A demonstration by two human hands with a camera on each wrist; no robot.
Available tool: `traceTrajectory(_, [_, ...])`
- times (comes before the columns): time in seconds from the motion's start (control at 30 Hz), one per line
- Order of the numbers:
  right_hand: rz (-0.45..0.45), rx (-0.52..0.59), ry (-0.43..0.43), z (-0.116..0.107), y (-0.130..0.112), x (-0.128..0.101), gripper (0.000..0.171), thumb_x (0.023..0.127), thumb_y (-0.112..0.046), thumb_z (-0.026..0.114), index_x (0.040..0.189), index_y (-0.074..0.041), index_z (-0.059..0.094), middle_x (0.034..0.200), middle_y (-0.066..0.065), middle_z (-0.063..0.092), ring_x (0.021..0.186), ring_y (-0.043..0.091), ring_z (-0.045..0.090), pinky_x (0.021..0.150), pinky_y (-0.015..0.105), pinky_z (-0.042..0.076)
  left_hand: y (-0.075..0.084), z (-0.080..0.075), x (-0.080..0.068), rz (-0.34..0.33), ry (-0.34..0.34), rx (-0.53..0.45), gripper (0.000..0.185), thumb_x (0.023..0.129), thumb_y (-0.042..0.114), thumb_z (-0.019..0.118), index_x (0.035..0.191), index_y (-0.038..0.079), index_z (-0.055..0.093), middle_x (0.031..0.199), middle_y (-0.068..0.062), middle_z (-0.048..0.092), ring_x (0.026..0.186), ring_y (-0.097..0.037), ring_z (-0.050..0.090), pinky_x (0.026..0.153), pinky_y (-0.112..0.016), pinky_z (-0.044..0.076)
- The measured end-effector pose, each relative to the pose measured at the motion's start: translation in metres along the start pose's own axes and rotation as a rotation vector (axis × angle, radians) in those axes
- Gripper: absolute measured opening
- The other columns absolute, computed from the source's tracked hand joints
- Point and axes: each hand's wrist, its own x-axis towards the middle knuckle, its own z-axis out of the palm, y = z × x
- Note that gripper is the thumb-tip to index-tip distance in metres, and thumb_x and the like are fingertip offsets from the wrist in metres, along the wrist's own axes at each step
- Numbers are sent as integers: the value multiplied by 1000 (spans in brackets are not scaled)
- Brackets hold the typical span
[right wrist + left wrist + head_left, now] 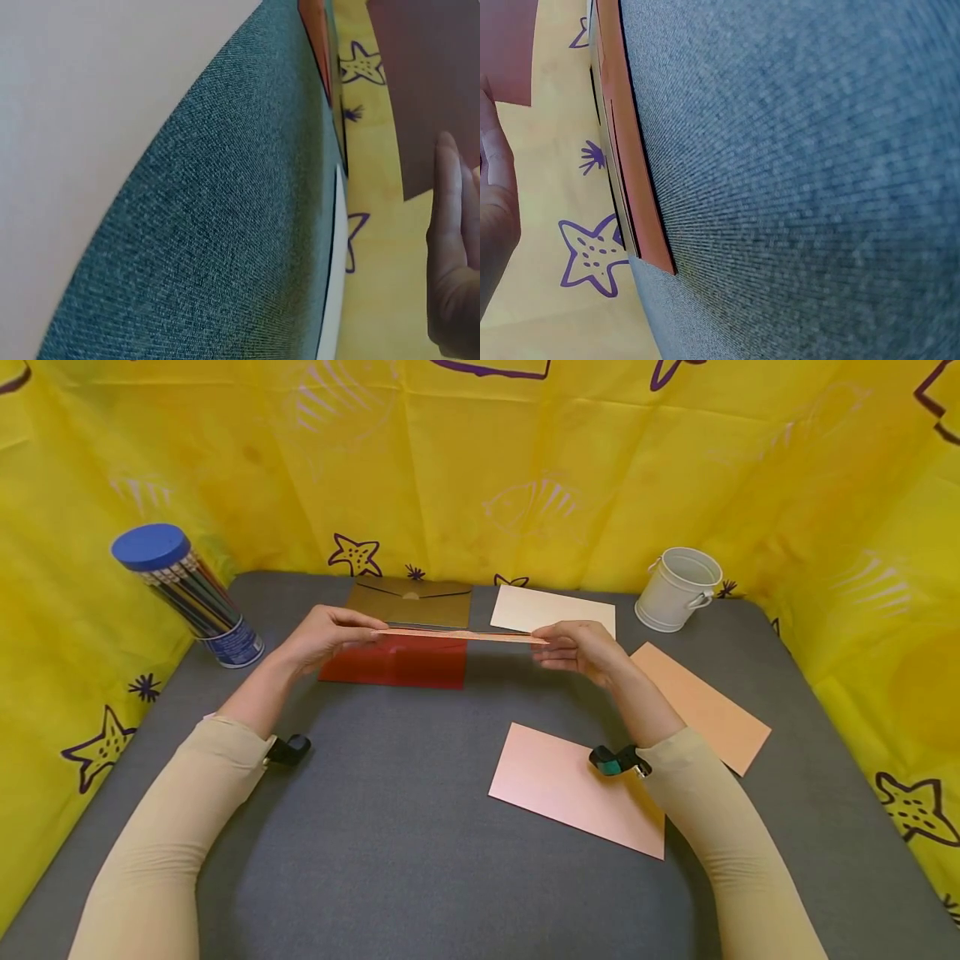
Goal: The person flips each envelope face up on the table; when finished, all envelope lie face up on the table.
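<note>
Above the middle of the grey desk (390, 827), near the top centre of the head view, I hold a pink envelope (461, 635) level and edge-on to the camera, so it reads as a thin strip. My left hand (326, 635) pinches its left end between thumb and fingers; my right hand (581, 647) pinches the right end the same way. It hangs clear of the desk, just over a red envelope (397, 662) and in front of a gold envelope (411, 602).

I judge the step in hand to be carrying or turning this envelope between both hands; whether its flap is open I cannot tell. The next move, as I read it, calls for keeping both pinches even so the paper does not buckle.

Lower right lie a pink sheet (558, 781), a peach sheet (701, 703) and a cream sheet (543, 608). A white bucket (678, 587) stands upper right, a pencil tube (187, 589) leans upper left.
</note>
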Motion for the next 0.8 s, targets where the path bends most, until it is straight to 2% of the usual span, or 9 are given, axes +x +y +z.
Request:
traceTrajectory(0.1, [-1, -15, 50, 3, 1, -1, 18, 97, -16, 60, 90, -13, 76, 80, 0, 76, 76, 17, 76, 70, 26, 62, 1, 1, 0, -13, 2, 56, 14, 91, 13, 70, 96, 21, 81, 96, 15, 74, 91, -6, 66, 84, -24, 57])
traceTrajectory(0.27, [-19, -42, 100, 8, 3, 0, 5, 92, -8, 68, 96, -8, 70, 76, -3, 73, 65, 10, 71, 64, 22, 60, 0, 1, -1, -21, -19, 25, 15, 92, 10, 68, 97, 16, 80, 96, 13, 74, 95, -5, 68, 84, -19, 57])
traceTrajectory(0.4, [-18, -48, 111, 10, 5, 2, 25, 90, -2, 68, 113, -3, 57, 75, -2, 69, 61, 9, 68, 62, 21, 60, 0, 1, -1, -28, -25, 47, 11, 92, 10, 68, 95, 14, 78, 93, 12, 74, 94, -5, 67, 82, -17, 56])
traceTrajectory(0.47, [-16, -62, 101, 11, 5, 3, 38, 90, -1, 66, 124, -5, 49, 75, -1, 67, 62, 9, 68, 62, 21, 60, 0, 0, 0, -40, -36, 63, 9, 92, 9, 69, 99, 9, 73, 90, 11, 73, 90, -6, 67, 81, -18, 57])
traceTrajectory(0.53, [-14, -88, 83, 12, 5, 3, 52, 90, 1, 66, 136, -7, 41, 78, 0, 67, 64, 10, 68, 62, 22, 60, 0, -1, 0, -64, -63, 61, 18, 92, 8, 67, 110, 5, 64, 87, 9, 72, 87, -8, 68, 80, -20, 58])
traceTrajectory(0.63, [-9, -143, 43, 14, 5, 3, 66, 90, 2, 65, 147, -10, 34, 84, 1, 68, 67, 11, 68, 63, 23, 60, 0, -7, 1, -91, -119, 100, 44, 94, 8, 65, 133, 5, 47, 86, 7, 72, 85, -10, 71, 79, -23, 59])
traceTrajectory(0.73, [0, -191, -1, 17, 5, 3, 70, 89, 3, 66, 150, -11, 34, 86, 0, 69, 68, 11, 68, 64, 24, 60, -1, -12, 1, -107, -180, 145, 62, 95, 11, 65, 149, 9, 34, 88, 6, 71, 88, -11, 70, 80, -23, 59])
traceTrajectory(0.8, [7, -203, -23, 20, 6, 4, 70, 88, 4, 66, 149, -11, 35, 85, -2, 69, 68, 12, 68, 64, 24, 60, -3, -16, 0, -115, -210, 167, 66, 95, 12, 64, 152, 10, 31, 90, 5, 70, 90, -11, 70, 81, -25, 59])
